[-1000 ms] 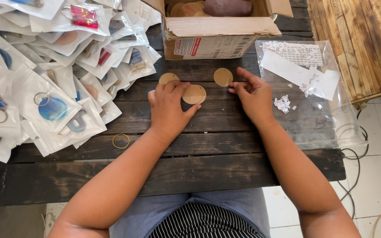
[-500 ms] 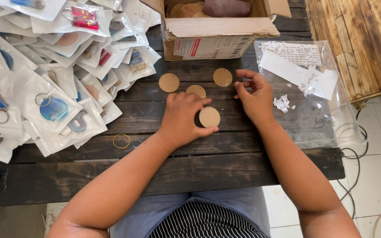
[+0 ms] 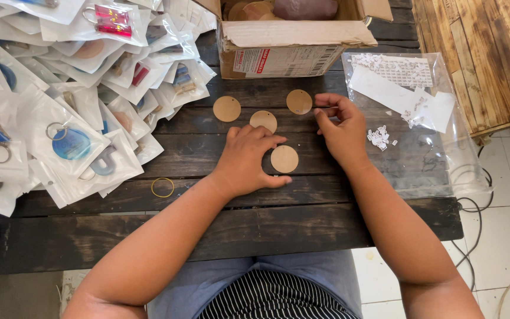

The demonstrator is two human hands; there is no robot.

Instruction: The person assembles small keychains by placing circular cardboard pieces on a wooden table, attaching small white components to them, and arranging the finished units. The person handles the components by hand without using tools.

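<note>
Several round tan wooden discs lie on the dark plank table (image 3: 149,236). My left hand (image 3: 246,162) rests palm down with thumb and fingertips around the nearest disc (image 3: 284,158), flat on the planks. Beyond it lie a second disc (image 3: 263,120), a third disc (image 3: 226,108) to the left, and a fourth disc (image 3: 299,101) by the box. My right hand (image 3: 345,133) sits just right of that fourth disc, fingers curled and pinched together; nothing shows between them.
An open cardboard box (image 3: 290,41) stands at the back. A clear plastic bag (image 3: 402,88) with white sheets and small white bits (image 3: 379,137) lies to the right. Packets of keychains (image 3: 60,118) cover the left. A thin ring (image 3: 162,187) lies nearby. Cables (image 3: 479,207) hang at the right edge.
My left hand has drawn one disc from among the others toward me, down to the middle of the table. My right hand has stayed near the far disc.
</note>
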